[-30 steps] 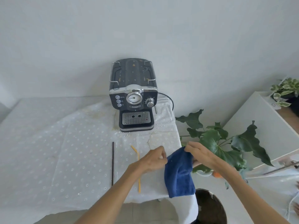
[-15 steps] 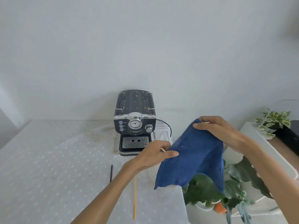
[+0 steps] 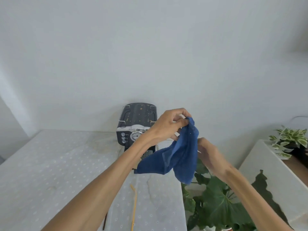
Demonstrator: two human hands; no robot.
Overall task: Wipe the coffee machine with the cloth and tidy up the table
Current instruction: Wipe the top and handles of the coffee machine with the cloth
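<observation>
Across the left side, the cloth-covered surface (image 3: 50,164) lies pale and dotted; near its right edge lie a dark stick (image 3: 105,220) and a yellow straw (image 3: 134,207). At the far edge stands the coffee machine (image 3: 133,124), its top flecked with crumbs. The left hand (image 3: 168,125) pinches the blue cloth (image 3: 180,157) at its upper corner, holding it in the air just in front of the machine. The right hand (image 3: 208,155) grasps the cloth lower down, from behind. Right of the surface stands a leafy plant (image 3: 220,202). Wiping could sweep crumbs onto the surface, and the trailing cloth might snag the machine's wire rail.
</observation>
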